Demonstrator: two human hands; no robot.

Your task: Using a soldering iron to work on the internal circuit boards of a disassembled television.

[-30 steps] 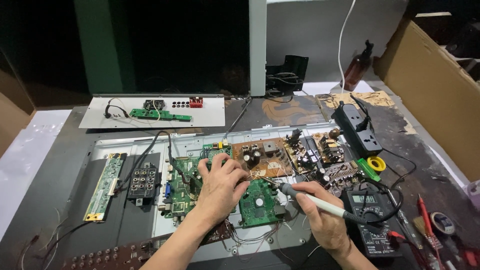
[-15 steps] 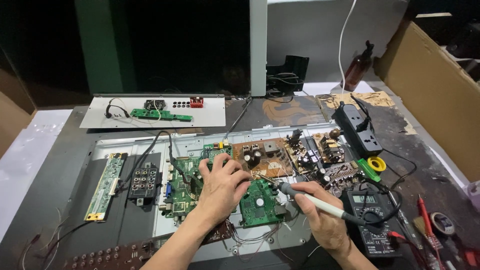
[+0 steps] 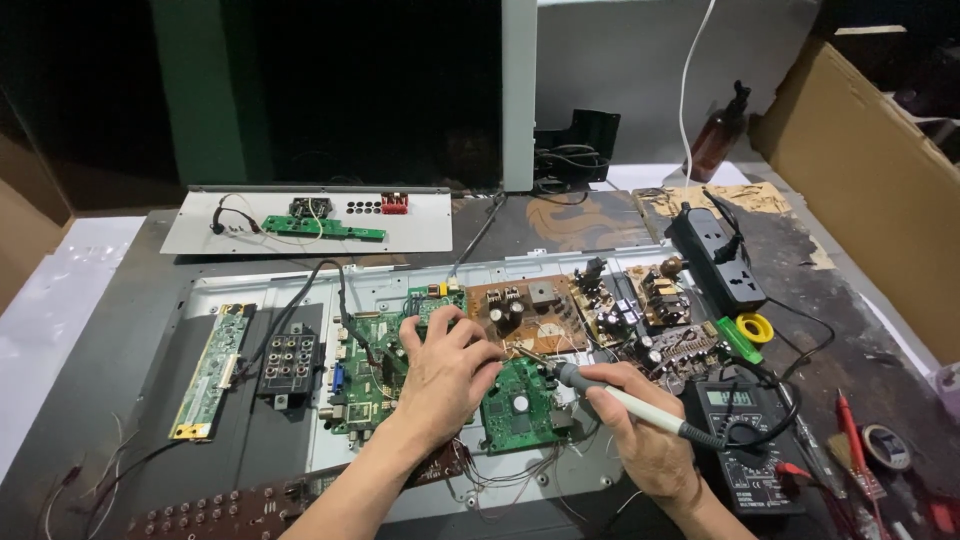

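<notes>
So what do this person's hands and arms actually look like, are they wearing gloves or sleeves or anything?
No gloves and no sleeves in view: the left hand and right hand are bare, and both forearms are uncovered as far as the bottom edge of the picture. No watch, ring or wristband shows on either. The fingernails look short and unpainted, though they are small in this view.

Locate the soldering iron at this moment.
In the head view, right of centre: the soldering iron lies in the right hand, tip near the small green circuit board, left of the multimeter.
</notes>
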